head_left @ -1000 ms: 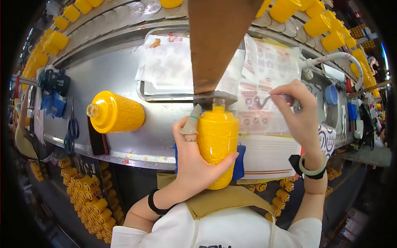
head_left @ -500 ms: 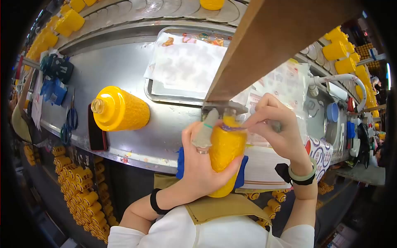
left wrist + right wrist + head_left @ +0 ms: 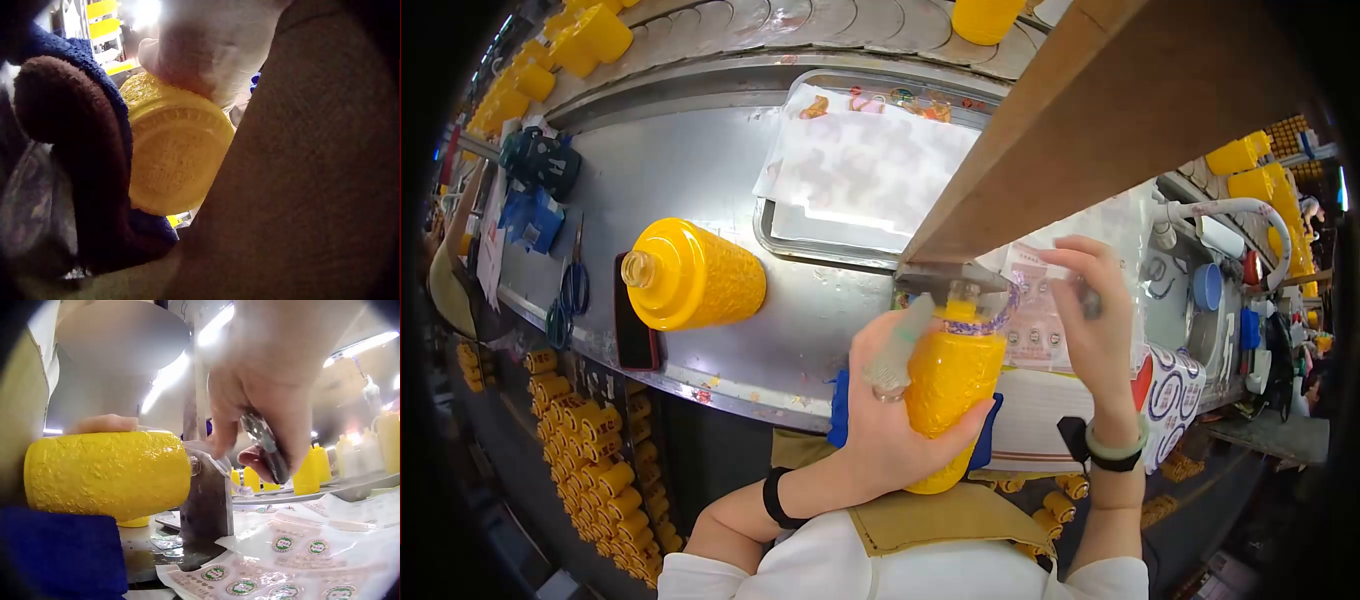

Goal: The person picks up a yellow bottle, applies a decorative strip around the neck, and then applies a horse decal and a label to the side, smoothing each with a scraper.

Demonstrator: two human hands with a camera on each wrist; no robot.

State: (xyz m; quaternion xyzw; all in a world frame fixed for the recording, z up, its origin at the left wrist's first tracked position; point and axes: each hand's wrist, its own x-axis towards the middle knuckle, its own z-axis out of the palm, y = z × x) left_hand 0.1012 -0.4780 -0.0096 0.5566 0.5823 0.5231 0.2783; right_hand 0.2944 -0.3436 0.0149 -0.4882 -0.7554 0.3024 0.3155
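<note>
Left hand point(image 3: 900, 425) still grips the yellow bottle point(image 3: 953, 385), lower centre. The right hand point(image 3: 1100, 315) has let go of the purple strip point(image 3: 970, 327) at its shoulder and moved right, fingertips parted, small metal tool point(image 3: 265, 447) tucked inside.

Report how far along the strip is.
Seemingly done: the purple strip lies across the bottle's shoulder. In hand: left hand grips the bottle; right hand is by the strip's raised end. Left, likely: laying that end down; the other bottle shows no strip.
</note>
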